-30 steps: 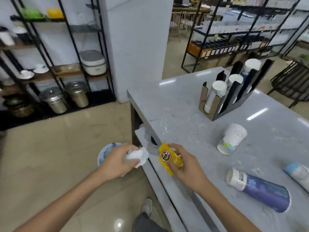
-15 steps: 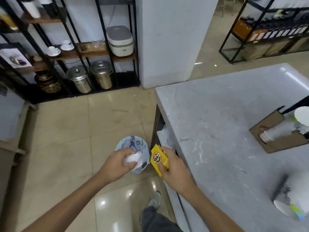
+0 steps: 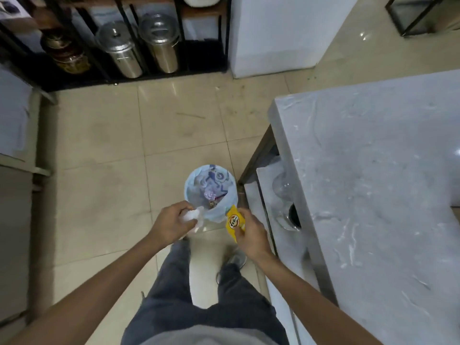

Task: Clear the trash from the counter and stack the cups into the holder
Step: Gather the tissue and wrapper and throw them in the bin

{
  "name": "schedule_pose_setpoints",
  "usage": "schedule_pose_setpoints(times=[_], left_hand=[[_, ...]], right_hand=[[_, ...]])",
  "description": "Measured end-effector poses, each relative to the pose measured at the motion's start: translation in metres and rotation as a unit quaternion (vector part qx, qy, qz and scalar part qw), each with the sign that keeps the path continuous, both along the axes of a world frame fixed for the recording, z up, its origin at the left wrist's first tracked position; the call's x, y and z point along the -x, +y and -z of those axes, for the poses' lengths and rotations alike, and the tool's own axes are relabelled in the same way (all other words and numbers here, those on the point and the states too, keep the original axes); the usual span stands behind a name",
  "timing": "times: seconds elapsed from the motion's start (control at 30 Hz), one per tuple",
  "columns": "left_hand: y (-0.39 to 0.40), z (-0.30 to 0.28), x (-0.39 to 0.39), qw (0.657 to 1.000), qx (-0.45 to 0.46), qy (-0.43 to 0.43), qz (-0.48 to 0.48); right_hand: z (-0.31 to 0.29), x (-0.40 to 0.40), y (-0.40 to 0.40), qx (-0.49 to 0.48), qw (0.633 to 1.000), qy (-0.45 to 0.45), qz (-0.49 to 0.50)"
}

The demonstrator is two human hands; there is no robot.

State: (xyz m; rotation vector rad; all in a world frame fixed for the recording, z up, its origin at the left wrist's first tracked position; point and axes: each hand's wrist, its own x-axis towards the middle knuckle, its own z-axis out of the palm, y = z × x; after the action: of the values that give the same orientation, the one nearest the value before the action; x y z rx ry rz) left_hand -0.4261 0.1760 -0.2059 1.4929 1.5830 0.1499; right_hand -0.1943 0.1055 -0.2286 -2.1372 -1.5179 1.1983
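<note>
My left hand (image 3: 173,223) is shut on a crumpled white tissue (image 3: 192,215), held at the near left rim of a small bin. My right hand (image 3: 251,232) grips a yellow wrapper (image 3: 234,221) with a round logo, just at the bin's near right rim. The bin (image 3: 191,185) stands on the floor, lined with a pale blue bag, with crumpled trash inside. It sits beside the corner of the grey marble counter (image 3: 373,183). The cups and the cup holder are out of view.
A lower shelf under the counter holds clear glassware (image 3: 282,192). Metal canisters (image 3: 159,43) stand on a black rack at the back. A white pillar (image 3: 278,33) rises behind the counter. My legs and a shoe (image 3: 235,258) are below, on beige tiles.
My view has tilted down and left, away from the counter, so the cups and holder have left the frame. Both hands have carried the tissue and wrapper over to the bin's rim.
</note>
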Motion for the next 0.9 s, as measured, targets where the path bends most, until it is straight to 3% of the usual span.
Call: schedule_pose_setpoints(times=[0.37, 0.63, 0.9], left_hand=[[0.088, 0.107, 0.046, 0.995, 0.101, -0.015, 0.008], [0.150, 0.164, 0.056, 0.991, 0.094, -0.013, 0.098], [0.189, 0.219, 0.073, 0.988, 0.116, 0.037, 0.097]], right_hand=[[0.077, 0.083, 0.069, 0.078, 0.990, 0.001, 0.115], [0.139, 0.113, 0.124, 0.134, 0.982, -0.015, 0.129], [0.196, 0.113, 0.155, 0.129, 0.981, 0.003, 0.146]])
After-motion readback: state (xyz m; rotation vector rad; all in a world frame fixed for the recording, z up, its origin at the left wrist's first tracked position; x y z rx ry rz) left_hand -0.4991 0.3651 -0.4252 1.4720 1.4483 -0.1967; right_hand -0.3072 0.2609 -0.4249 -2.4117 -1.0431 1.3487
